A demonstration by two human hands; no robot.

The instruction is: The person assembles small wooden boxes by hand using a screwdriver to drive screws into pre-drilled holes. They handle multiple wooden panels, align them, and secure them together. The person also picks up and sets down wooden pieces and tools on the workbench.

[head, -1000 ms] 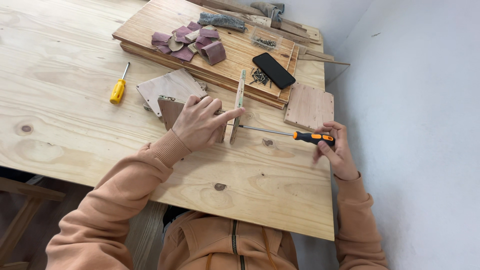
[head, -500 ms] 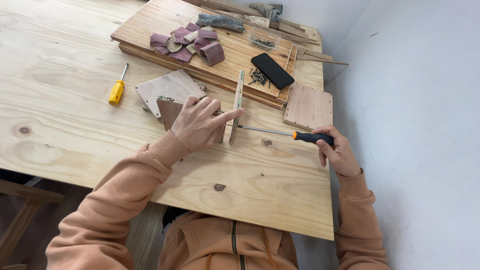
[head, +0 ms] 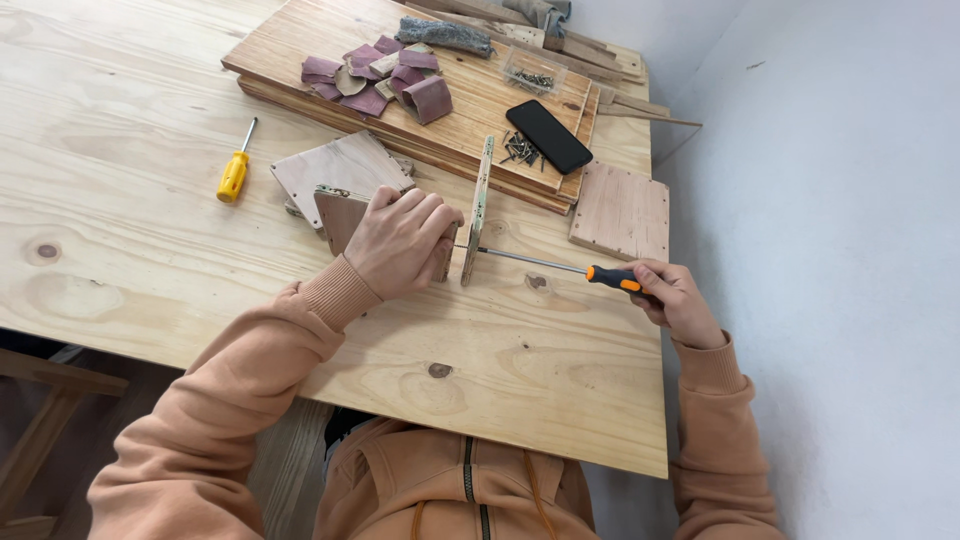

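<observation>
1. The tabletop [head: 150, 260] is seen nearest.
2. The handle of an orange-and-black screwdriver [head: 560, 266] is gripped by the right hand [head: 675, 300].
3. An upright wooden slat [head: 478, 212], met by the screwdriver's tip, is braced by the left hand [head: 403, 240].
4. A yellow screwdriver [head: 235, 170] and sandpaper scraps [head: 385, 80] are seen beyond.

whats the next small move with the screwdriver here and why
Probably keep turning the orange-handled screwdriver: its tip meets the upright wooden strip, which the left hand braces against a panel, while the right hand grips the handle.
</observation>
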